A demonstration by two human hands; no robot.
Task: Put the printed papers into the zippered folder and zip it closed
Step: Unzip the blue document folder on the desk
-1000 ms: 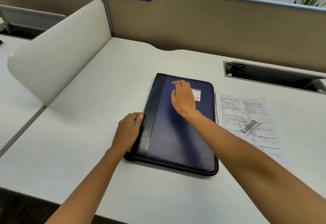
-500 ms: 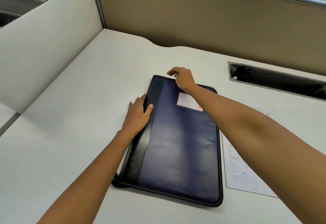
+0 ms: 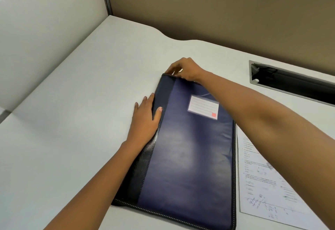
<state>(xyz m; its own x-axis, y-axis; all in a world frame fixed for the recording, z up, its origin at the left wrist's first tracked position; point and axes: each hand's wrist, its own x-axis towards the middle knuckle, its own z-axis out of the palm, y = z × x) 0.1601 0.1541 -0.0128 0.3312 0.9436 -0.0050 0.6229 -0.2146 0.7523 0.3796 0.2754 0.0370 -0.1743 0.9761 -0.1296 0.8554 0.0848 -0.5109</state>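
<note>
Right hand fingers: curled together at the far left corner of the zippered folder [image 3: 188, 157], fingertips pinched on the top edge; what sits between them is too small to tell.
Right hand [image 3: 186, 69]: reaches across the folder from the right, forearm passing over the cover.
Left hand fingers: laid flat and close together, thumb on the black spine strip.
Left hand [image 3: 145, 121]: palm down, pressing the folder's left edge against the desk.
Zippered folder: dark blue with a black spine, lying flat and closed on the desk, middle of view.
Label pocket [image 3: 203, 107]: white lined card on the cover's upper right.
Printed papers [image 3: 262, 179]: flat on the desk, just right of the folder.
Desk [image 3: 76, 103]: pale grey.
Cable slot [image 3: 290, 83]: dark opening, far right.
</note>
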